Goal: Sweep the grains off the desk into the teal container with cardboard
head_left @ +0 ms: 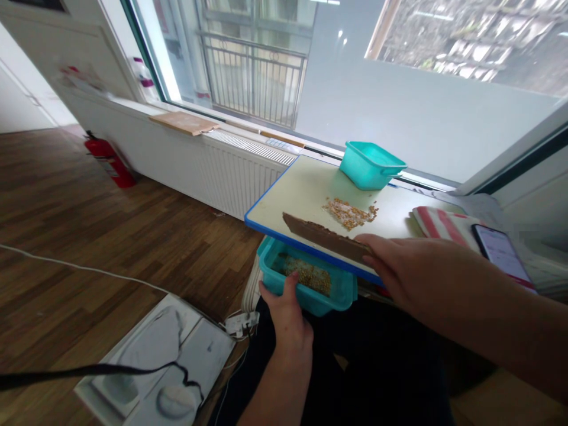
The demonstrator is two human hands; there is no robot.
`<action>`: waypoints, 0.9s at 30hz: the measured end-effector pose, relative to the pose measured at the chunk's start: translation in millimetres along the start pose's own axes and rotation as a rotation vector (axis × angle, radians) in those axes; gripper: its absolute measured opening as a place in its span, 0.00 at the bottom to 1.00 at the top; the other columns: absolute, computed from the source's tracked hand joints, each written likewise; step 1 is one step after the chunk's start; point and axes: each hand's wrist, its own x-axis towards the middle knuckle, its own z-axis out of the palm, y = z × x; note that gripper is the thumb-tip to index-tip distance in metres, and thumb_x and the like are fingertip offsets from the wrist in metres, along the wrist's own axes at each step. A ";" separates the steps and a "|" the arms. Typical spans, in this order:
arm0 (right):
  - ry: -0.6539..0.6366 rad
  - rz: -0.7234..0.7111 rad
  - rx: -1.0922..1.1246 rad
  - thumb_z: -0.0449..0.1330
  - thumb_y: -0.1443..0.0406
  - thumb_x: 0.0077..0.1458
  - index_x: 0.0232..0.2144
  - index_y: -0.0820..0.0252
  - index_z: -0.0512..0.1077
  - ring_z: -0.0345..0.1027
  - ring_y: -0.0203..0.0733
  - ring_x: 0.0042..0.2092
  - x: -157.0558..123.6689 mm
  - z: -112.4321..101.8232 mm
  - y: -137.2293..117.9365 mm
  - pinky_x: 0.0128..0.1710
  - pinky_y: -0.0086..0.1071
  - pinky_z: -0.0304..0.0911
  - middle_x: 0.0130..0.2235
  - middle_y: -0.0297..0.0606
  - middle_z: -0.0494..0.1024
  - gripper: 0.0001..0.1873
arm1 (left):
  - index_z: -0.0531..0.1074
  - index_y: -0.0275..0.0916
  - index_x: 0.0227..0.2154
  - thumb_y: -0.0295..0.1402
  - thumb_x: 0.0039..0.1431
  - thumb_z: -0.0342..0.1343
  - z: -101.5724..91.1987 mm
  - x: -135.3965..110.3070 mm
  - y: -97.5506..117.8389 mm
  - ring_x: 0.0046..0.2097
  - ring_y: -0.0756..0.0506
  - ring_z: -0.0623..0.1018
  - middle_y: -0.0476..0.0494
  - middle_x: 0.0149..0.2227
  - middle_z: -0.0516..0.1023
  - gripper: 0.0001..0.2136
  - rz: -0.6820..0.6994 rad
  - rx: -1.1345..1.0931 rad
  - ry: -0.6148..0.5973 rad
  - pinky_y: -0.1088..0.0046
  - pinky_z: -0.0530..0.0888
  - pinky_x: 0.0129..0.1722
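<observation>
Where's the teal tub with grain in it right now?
Head view, centre: the teal tub is held by the left hand, just below the table at its blue near edge.

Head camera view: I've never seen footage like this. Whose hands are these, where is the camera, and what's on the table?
No machine here: a person wears one camera on the head, looking down at their own bare hands. The left hand grips a teal tub just below the blue edge of the table; there is grain inside it. The right hand holds one end of a brown strip lying on the table, close to a small grain pile. Farther back stands a second teal tub. At the right lie a striped cloth and a phone.
</observation>
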 end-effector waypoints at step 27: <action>-0.023 0.027 -0.120 0.47 0.67 0.58 0.38 0.50 0.70 0.74 0.46 0.28 14.9 1.7 -1.1 0.23 0.34 0.60 0.28 0.38 0.80 0.13 | 0.58 0.47 0.60 0.29 0.50 0.64 2.1 -0.8 4.3 0.43 0.43 0.79 0.43 0.49 0.76 0.34 -0.029 0.014 0.038 0.63 0.78 0.41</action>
